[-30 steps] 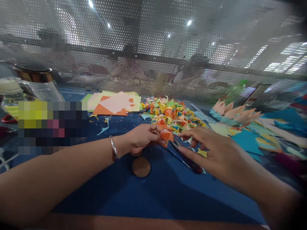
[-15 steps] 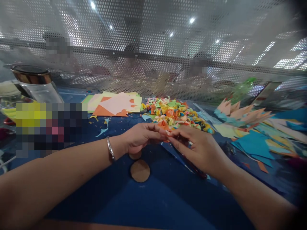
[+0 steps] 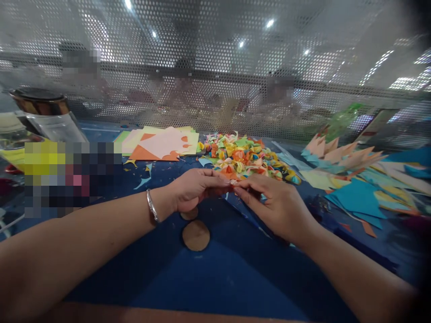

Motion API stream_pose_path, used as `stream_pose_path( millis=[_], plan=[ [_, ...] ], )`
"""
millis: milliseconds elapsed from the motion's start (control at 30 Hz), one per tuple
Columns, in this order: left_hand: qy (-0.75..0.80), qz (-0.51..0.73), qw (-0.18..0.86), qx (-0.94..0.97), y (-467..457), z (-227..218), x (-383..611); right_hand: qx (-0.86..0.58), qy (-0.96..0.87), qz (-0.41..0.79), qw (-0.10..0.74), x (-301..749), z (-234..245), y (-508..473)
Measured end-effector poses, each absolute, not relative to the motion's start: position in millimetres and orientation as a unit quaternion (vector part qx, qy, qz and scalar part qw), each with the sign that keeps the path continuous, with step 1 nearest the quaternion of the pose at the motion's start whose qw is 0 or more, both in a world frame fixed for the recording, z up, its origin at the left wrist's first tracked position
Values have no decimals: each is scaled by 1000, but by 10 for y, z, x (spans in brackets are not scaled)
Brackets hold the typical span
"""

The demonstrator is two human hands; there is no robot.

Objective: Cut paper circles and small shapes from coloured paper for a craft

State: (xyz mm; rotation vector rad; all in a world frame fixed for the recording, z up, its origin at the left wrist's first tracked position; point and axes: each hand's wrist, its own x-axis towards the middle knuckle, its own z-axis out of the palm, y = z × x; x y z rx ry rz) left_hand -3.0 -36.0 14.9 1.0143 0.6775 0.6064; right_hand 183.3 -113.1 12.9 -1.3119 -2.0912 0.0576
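My left hand (image 3: 198, 188), with a silver bracelet on its wrist, is closed in a pinch. Its fingertips meet those of my right hand (image 3: 272, 195), also pinched, over the middle of the blue table. Between them is a small pale piece of paper (image 3: 232, 182), mostly hidden by the fingers. Just beyond lies a heap of small colourful folded paper pieces (image 3: 247, 154). A round brown disc (image 3: 196, 235) lies on the table nearer to me, and a second disc (image 3: 189, 214) is partly covered by my left hand.
Coloured paper sheets (image 3: 158, 146) are stacked at back left, beside a lidded clear jar (image 3: 54, 121). To the right stand pointed peach-and-blue paper pieces (image 3: 336, 152) and blue paper (image 3: 358, 199). Thin scraps (image 3: 144, 181) are scattered about. A perforated metal screen (image 3: 215, 98) closes the back.
Both hands have shifted slightly, with the fingertips still together around the small piece. The whole view has tilted a little.
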Motion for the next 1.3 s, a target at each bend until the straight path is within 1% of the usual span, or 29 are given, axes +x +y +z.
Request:
stream_pose_path(
  millis=[300,500,733,833,967,1133,1300],
  plan=[
    [243,319,694,598,-341,111,-59,-529,-769,51,356,1835,115,-1114],
    [241,310,681,618,-300,105,-68,-534,-758,87,364,1842,105,-1117],
    [270,350,651,617,-310,93,-36,-547,-744,112,367,1828,108,-1121],
    [266,351,646,624,-321,100,-22,-547,-744,111,369,1819,105,-1123],
    [273,367,646,611,-343,97,-8,-543,-736,92,393,1816,79,-1103],
    [297,334,670,594,-358,84,-1,-546,-733,73,400,1823,35,-1078],
    [296,353,642,613,-337,80,17,-532,-746,46,397,1819,35,-1092]
  ],
)
